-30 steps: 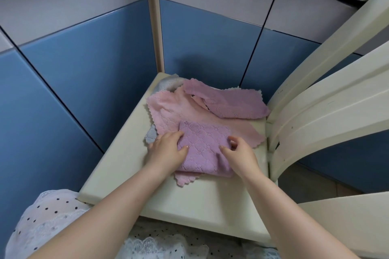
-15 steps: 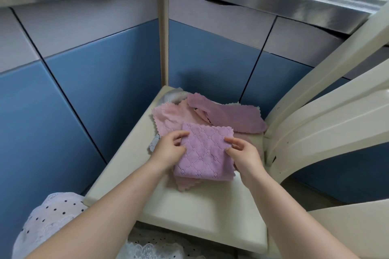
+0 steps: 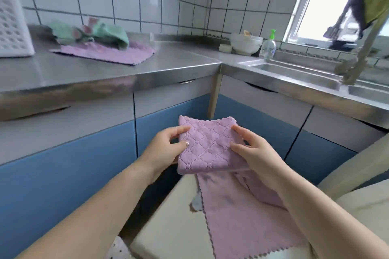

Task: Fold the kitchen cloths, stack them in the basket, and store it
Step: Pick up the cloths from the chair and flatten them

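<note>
the folded purple cloth [image 3: 207, 146] is held in the air at the centre of the frame, above the cream chair seat [image 3: 168, 227] where more pink cloths [image 3: 242, 216] lie unfolded. the left hand [image 3: 164, 149] pinches its left edge, thumb on top and fingers [image 3: 181, 130] curled behind; the right hand [image 3: 252, 151] pinches the right edge the same way.

the step in hand looks like carrying this folded piece to the white basket [image 3: 12, 17] at the upper left of the frame, standing on the steel tabletop [image 3: 105, 71]. to do it well, keep both pinches firm and level so the layers do not slide apart, and keep the scalloped edges lined up. lay it flat rather than dropping it. the basket seems to stand on end, so it probably needs righting first. a purple cloth [image 3: 105, 52] and green cloths [image 3: 90, 33] lie on the tabletop beside it.
</note>
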